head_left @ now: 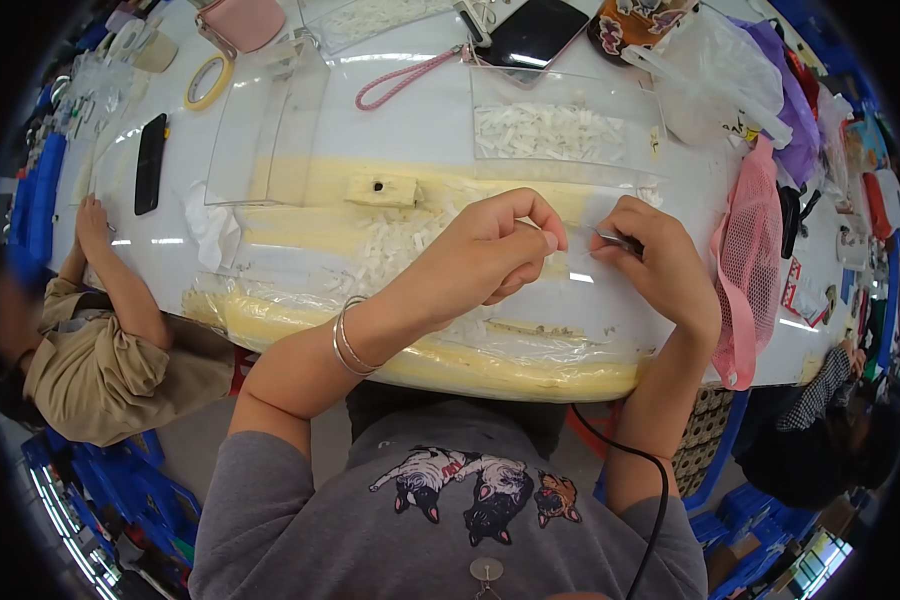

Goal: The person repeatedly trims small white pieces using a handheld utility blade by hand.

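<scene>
Above the white table (450, 110), my left hand (495, 250) is closed in a pinch, its fingertips pointing right; anything between them is too small to make out. A short gap separates it from my right hand (650, 255), whose fingers are closed on a small dark metal tool (618, 240). Loose white pieces (395, 248) lie in a pile beside my left wrist. Behind it sits a small yellowish block (385, 189) with a dark hole. A clear tray (570, 165) farther back holds many white pieces (550, 132).
Left are a black phone (150, 163), tape roll (208, 82), clear box (260, 140) and crumpled tissue (213, 228). Right is a pink mesh bag (749, 265); behind it, a plastic bag (710, 85). One person (100, 350) sits left, another (820, 430) right.
</scene>
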The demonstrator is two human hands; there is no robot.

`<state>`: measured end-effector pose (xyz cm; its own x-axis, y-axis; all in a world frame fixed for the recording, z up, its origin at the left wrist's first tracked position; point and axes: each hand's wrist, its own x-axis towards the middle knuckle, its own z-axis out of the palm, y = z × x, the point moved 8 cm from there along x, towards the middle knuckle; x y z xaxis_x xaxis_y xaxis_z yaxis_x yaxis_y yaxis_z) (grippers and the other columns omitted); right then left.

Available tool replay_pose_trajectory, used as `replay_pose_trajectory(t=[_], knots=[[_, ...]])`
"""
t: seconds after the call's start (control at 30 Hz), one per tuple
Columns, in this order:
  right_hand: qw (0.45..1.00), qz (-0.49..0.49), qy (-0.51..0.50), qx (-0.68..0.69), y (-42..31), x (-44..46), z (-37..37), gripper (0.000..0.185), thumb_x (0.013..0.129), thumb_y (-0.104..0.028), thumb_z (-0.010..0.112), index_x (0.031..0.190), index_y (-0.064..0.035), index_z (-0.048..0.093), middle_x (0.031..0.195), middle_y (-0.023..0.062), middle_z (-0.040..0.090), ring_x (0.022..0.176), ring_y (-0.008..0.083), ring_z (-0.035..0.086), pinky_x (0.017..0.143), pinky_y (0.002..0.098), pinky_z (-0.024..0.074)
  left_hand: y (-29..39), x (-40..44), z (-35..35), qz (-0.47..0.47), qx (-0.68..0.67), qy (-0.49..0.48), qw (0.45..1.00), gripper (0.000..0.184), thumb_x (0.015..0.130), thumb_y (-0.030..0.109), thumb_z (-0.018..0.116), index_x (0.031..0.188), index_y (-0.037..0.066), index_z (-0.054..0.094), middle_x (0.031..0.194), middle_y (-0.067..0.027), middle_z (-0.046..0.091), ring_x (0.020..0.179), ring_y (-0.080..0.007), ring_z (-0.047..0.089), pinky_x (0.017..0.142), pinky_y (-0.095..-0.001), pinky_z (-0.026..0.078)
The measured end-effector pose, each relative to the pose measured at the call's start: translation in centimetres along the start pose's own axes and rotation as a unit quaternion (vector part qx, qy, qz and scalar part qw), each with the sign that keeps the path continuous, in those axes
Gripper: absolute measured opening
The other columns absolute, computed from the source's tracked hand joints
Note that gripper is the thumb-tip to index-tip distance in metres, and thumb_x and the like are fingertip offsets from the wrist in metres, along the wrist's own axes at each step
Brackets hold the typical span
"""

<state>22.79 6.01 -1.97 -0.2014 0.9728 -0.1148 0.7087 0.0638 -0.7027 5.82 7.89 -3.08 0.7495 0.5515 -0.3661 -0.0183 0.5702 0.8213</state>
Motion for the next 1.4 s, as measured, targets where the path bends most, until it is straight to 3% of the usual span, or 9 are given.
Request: replay_pose_trajectory(t=[0.2, 0.33, 0.43, 0.53, 0.7, 0.9, 1.1, 1.33, 1.4], knots=[[0.978, -0.100, 0.178, 0.052, -5.4, -0.1, -1.9, 0.021, 0.079, 0.010, 0.071, 0.096, -0.0017, 0.065, 0.091, 0.0060, 0.062, 0.069, 0.0151, 0.059, 0.054, 0.0288, 0.0440, -0.5, 0.2, 0.3, -0.008, 0.050, 0.002, 0.999, 0.023, 0.105, 0.028, 0.056, 0.105, 0.005, 0.055, 0.060, 0.0077, 0.039, 0.049, -0.0011, 0.029, 0.044, -0.0211, 0.019], [0.950, -0.176, 0.247, 0.073, -6.8, -0.5, -1.2, 0.022, 0.080, 0.011, 0.071, 0.095, -0.0049, 0.068, 0.094, 0.0052, 0.067, 0.072, 0.0099, 0.061, 0.045, 0.0223, 0.0363, 0.3, -0.1, 0.1, 0.091, 0.070, 0.015, 0.993, 0.022, 0.106, 0.027, 0.056, 0.105, 0.005, 0.054, 0.064, 0.0067, 0.043, 0.054, -0.0014, 0.034, 0.049, -0.0204, 0.024], [0.950, -0.186, 0.239, 0.082, -7.4, -0.7, -1.1, 0.020, 0.080, 0.008, 0.075, 0.095, -0.0048, 0.070, 0.090, 0.0039, 0.068, 0.068, 0.0073, 0.057, 0.046, 0.0211, 0.0333, 0.8, -0.4, -0.2, 0.132, 0.082, 0.026, 0.988, 0.019, 0.106, 0.023, 0.056, 0.105, 0.005, 0.053, 0.070, 0.0054, 0.046, 0.057, -0.0015, 0.036, 0.052, -0.0203, 0.028], [0.959, -0.102, 0.208, 0.162, -6.1, -0.6, -1.3, 0.017, 0.080, 0.005, 0.077, 0.093, -0.0037, 0.072, 0.087, 0.0023, 0.067, 0.064, 0.0051, 0.051, 0.049, 0.0202, 0.0301, 1.6, -0.8, -0.2, 0.161, 0.116, 0.038, 0.979, 0.017, 0.106, 0.021, 0.056, 0.105, 0.004, 0.055, 0.075, 0.0049, 0.048, 0.060, -0.0015, 0.037, 0.054, -0.0207, 0.029], [0.945, -0.075, 0.179, 0.262, -4.5, -0.1, -0.5, 0.014, 0.080, 0.004, 0.078, 0.092, -0.0026, 0.073, 0.087, 0.0008, 0.067, 0.065, 0.0033, 0.047, 0.053, 0.0200, 0.0296, 2.5, -1.5, 0.4, 0.192, 0.210, 0.052, 0.957, 0.018, 0.106, 0.022, 0.055, 0.104, 0.004, 0.057, 0.074, 0.0058, 0.046, 0.062, -0.0012, 0.037, 0.056, -0.0209, 0.030], [0.945, -0.138, 0.194, 0.224, -5.2, -0.4, -1.2, 0.014, 0.081, 0.006, 0.077, 0.091, -0.0021, 0.072, 0.087, 0.0010, 0.067, 0.067, 0.0034, 0.049, 0.054, 0.0193, 0.0323, 1.6, -0.8, 0.6, 0.062, -0.014, -0.087, 0.994, 0.022, 0.106, 0.027, 0.056, 0.104, 0.005, 0.057, 0.071, 0.0063, 0.047, 0.062, -0.0010, 0.038, 0.055, -0.0196, 0.029], [0.904, -0.099, 0.194, 0.367, -4.6, -0.2, 0.3, 0.013, 0.082, 0.007, 0.078, 0.090, -0.0021, 0.073, 0.088, 0.0031, 0.067, 0.067, 0.0029, 0.051, 0.054, 0.0187, 0.0337, 2.4, -1.4, 0.1, 0.210, 0.131, 0.053, 0.968, 0.018, 0.105, 0.023, 0.059, 0.107, 0.006, 0.054, 0.069, 0.0049, 0.049, 0.060, -0.0014, 0.040, 0.054, -0.0191, 0.030], [0.934, -0.142, 0.229, 0.233, -5.9, -0.8, -0.2, 0.016, 0.081, 0.006, 0.079, 0.093, -0.0031, 0.075, 0.088, 0.0034, 0.068, 0.066, 0.0036, 0.050, 0.054, 0.0188, 0.0328, 2.7, -1.2, -0.3, 0.175, 0.070, 0.047, 0.981, 0.016, 0.105, 0.020, 0.059, 0.105, 0.005, 0.054, 0.068, 0.0040, 0.050, 0.057, -0.0019, 0.040, 0.052, -0.0193, 0.029], [0.925, -0.136, 0.206, 0.288, -5.6, -0.7, -0.2, 0.016, 0.082, 0.005, 0.078, 0.095, -0.0037, 0.076, 0.088, 0.0032, 0.068, 0.065, 0.0041, 0.050, 0.054, 0.0192, 0.0328, 2.6, -1.2, -0.3, 0.166, 0.068, 0.041, 0.983, 0.017, 0.105, 0.021, 0.059, 0.105, 0.005, 0.054, 0.067, 0.0039, 0.050, 0.056, -0.0020, 0.039, 0.051, -0.0195, 0.028]])
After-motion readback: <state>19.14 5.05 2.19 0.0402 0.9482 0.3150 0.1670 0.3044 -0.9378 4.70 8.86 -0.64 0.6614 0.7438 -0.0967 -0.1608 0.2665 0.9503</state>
